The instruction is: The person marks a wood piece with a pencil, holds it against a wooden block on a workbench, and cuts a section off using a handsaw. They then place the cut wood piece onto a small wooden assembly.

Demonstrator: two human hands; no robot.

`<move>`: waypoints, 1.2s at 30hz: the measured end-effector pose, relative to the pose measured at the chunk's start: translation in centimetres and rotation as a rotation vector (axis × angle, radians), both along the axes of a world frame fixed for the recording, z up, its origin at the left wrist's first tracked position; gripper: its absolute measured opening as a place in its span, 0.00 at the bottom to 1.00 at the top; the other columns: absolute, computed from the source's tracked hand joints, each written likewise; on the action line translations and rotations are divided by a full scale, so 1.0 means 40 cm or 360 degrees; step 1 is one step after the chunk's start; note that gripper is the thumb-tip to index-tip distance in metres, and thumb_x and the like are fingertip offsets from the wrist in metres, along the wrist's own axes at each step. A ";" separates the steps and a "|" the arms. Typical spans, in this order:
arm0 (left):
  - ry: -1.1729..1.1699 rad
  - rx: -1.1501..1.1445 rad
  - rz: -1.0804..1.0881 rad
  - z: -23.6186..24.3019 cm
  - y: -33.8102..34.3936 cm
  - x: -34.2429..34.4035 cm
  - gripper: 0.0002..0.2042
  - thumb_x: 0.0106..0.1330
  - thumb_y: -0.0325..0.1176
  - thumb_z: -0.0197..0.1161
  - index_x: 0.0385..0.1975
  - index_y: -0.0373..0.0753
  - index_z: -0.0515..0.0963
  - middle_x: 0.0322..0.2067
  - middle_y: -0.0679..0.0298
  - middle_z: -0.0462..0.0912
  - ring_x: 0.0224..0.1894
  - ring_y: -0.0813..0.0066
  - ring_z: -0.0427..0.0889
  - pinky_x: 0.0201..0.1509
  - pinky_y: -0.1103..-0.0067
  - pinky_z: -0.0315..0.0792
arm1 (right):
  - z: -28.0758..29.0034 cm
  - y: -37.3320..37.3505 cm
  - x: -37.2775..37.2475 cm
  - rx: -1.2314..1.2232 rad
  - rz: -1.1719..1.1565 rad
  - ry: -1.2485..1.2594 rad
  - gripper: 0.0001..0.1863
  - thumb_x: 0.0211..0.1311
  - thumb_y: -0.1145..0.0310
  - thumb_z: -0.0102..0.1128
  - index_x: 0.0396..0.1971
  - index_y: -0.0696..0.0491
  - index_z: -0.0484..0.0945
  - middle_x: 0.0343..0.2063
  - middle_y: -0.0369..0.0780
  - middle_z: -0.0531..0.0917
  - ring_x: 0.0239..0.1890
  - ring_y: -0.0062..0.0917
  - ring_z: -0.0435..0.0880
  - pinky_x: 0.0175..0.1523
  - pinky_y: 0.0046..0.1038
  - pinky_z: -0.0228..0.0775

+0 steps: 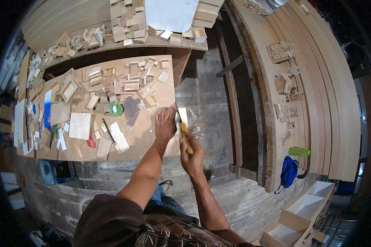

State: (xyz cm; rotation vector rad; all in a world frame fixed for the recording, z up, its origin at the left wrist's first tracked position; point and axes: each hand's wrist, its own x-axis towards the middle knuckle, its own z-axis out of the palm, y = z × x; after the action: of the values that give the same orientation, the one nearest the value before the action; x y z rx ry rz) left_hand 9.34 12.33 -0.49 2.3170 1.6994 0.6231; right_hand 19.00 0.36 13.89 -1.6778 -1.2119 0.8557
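My right hand is wrapped round the yellow handle of a tool. Its narrow metal blade points away from me, along the right edge of the wooden worktable. Just left of the blade, my left hand bears down on the tabletop edge with bent fingers drawn together. What lies under those fingers is hidden. A small pale flat piece shows right beside the blade, past the table edge; whether my left fingers touch it is unclear.
Several small wooden boxes crowd the table's far half. Nearer lie a green round container, a dark pencil-like stick and a white board. On the right-hand bench sit wooden pieces, a green bottle and a blue cloth bag.
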 end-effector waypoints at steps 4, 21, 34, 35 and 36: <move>0.0002 0.0016 0.0009 0.007 0.002 0.030 0.26 0.59 0.26 0.62 0.61 0.42 0.75 0.61 0.64 0.74 0.65 0.64 0.69 0.59 0.63 0.63 | -0.070 -0.113 0.033 0.0183 -0.0042 -0.0094 0.19 0.72 0.71 0.59 0.58 0.64 0.77 0.50 0.54 0.85 0.54 0.31 0.84 0.57 0.31 0.75; -0.0020 0.0078 0.0017 0.008 0.001 0.013 0.25 0.60 0.29 0.62 0.61 0.42 0.75 0.58 0.65 0.76 0.65 0.64 0.69 0.59 0.63 0.64 | -0.029 0.042 0.034 -0.0002 -0.0029 -0.0043 0.17 0.73 0.70 0.59 0.55 0.65 0.79 0.46 0.53 0.87 0.50 0.30 0.86 0.54 0.30 0.76; -0.0061 0.0216 -0.0013 0.006 -0.005 0.003 0.25 0.58 0.26 0.62 0.59 0.41 0.77 0.57 0.64 0.77 0.63 0.64 0.71 0.56 0.64 0.64 | 0.147 -0.121 -0.002 -0.0185 -0.0074 -0.0024 0.19 0.72 0.71 0.60 0.57 0.65 0.77 0.46 0.53 0.87 0.50 0.30 0.86 0.54 0.29 0.76; -0.0061 0.0205 -0.0011 0.008 0.000 0.003 0.25 0.58 0.26 0.62 0.59 0.41 0.77 0.57 0.64 0.77 0.63 0.64 0.71 0.56 0.64 0.64 | 0.115 -0.077 0.001 -0.0130 -0.0048 -0.0064 0.19 0.72 0.71 0.60 0.57 0.66 0.77 0.46 0.53 0.87 0.49 0.30 0.86 0.53 0.29 0.77; -0.0061 0.0195 -0.0009 0.009 -0.002 0.002 0.25 0.57 0.26 0.62 0.59 0.40 0.76 0.57 0.64 0.76 0.63 0.64 0.71 0.56 0.64 0.64 | 0.081 -0.034 0.003 -0.0075 -0.0021 -0.0104 0.18 0.72 0.71 0.60 0.56 0.66 0.77 0.45 0.53 0.87 0.48 0.30 0.86 0.53 0.29 0.77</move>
State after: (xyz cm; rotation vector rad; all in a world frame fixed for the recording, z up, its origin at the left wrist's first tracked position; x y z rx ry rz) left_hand 9.43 12.25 -0.12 2.3740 1.6815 0.7862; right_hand 19.10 -1.00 17.11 -1.7621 -1.2315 0.8328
